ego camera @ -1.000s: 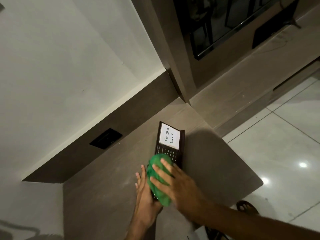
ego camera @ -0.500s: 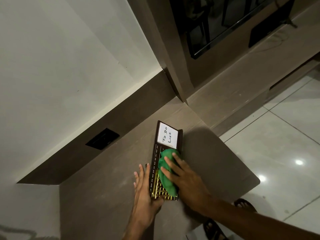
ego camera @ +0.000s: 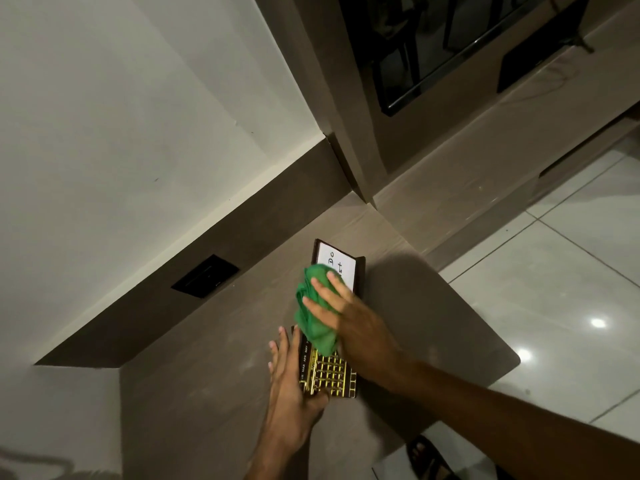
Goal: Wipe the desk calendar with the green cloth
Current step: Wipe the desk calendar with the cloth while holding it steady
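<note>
Right hand: your right hand (ego camera: 349, 327) lies flat with fingers spread, pressing the green cloth (ego camera: 313, 315) down onto the desk calendar (ego camera: 329, 374); it pins the cloth under the palm and fingers and does not pinch it.
Left hand: your left hand (ego camera: 289, 382) braces the calendar's left edge, fingers straight along the side and the thumb hooked round the near corner, so it clamps the calendar in place.
Cloth: bunched, it now covers the middle of the calendar and laps over the near edge of the white note panel (ego camera: 337, 268) at the far end.
What changed: a second ago the cloth sat at the near end; half a second ago it was in the middle; now it has slid to the far part, and the gold grid at the near end is uncovered again.
Calendar: it lies flat on the brown counter (ego camera: 214, 368), its long side running near to far, close to the wall corner; it has not shifted on the counter.
Meaning for the task: I judge that you are near the end of one stroke from near to far, with the grid wiped once and the note panel only just reached.
Next: carry the stroke over the panel, then return; keep the left hand firm so the calendar does not skid.
Surroundings: a dark wall socket (ego camera: 204, 277) sits well to the left, clear of your work.
</note>
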